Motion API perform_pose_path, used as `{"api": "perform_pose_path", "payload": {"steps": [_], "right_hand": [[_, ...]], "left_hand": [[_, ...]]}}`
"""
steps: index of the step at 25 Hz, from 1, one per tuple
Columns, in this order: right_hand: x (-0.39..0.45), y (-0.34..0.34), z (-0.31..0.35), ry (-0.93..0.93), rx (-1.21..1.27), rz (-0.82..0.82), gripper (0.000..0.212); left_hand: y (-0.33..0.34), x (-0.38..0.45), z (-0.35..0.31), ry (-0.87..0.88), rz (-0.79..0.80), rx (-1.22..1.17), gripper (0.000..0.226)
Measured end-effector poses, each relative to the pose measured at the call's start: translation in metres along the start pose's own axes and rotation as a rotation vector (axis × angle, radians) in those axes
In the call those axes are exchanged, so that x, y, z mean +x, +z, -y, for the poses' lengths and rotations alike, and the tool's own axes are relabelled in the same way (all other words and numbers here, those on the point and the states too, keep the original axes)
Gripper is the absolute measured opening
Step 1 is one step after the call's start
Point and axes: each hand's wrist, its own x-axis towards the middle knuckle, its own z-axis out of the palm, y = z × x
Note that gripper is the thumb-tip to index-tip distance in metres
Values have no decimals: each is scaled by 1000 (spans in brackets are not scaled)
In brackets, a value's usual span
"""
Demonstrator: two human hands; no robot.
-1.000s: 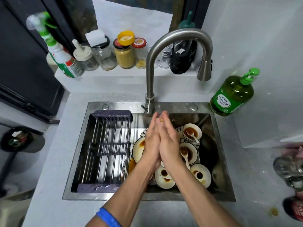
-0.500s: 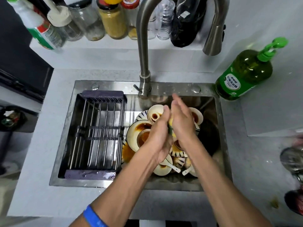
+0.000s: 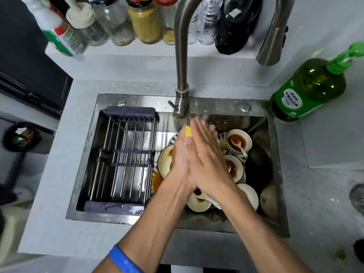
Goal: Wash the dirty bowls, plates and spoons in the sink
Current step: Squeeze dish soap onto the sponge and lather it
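My left hand (image 3: 182,154) and my right hand (image 3: 208,158) are pressed palm to palm above the steel sink (image 3: 137,99), fingers straight. A small yellow sponge (image 3: 188,131) pokes out between the fingertips. Under the hands lies a pile of dirty white bowls stained with brown sauce. One bowl (image 3: 239,139) at the back right holds a white spoon (image 3: 237,145). Another bowl (image 3: 249,194) sits at the front right. A stained plate (image 3: 165,160) shows to the left of my hands. Much of the pile is hidden by my hands.
A metal drying rack (image 3: 122,156) fills the sink's left half. The faucet (image 3: 182,75) arches over the sink, with no water seen. A green dish soap bottle (image 3: 307,91) stands at the right rear corner. Jars (image 3: 144,22) and a spray bottle (image 3: 57,34) line the back shelf.
My hands rubbed against each other with curled fingers half a second ago; now they lie flat together again. The camera has moved closer to the sink.
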Motion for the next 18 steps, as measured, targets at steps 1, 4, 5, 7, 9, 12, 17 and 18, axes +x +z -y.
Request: {"api": "perform_pose_path", "payload": {"steps": [1, 4, 5, 7, 9, 12, 17, 18], "right_hand": [[1, 0, -2, 21, 27, -14, 54], [2, 5, -3, 34, 116, -52, 55], [-3, 10, -5, -10, 109, -38, 56], [-5, 12, -7, 93, 307, -106, 55], [-7, 17, -11, 185, 450, -155, 51], [-15, 24, -18, 152, 263, -279, 36], [-7, 26, -33, 232, 323, -386, 19], [-2, 25, -33, 243, 347, -442, 19]], "left_hand": [[1, -2, -1, -13, -11, 2, 43], [-6, -2, -10, 12, 8, 171, 50], [-8, -3, -10, 30, 20, 214, 50], [-7, -9, -7, 23, 42, 289, 51], [-9, -8, -4, 74, -50, 412, 48], [-19, 3, -4, 137, -111, 648, 64], [-26, 7, 14, 87, -175, 631, 37], [-24, 9, 15, 61, -189, 655, 28]]}}
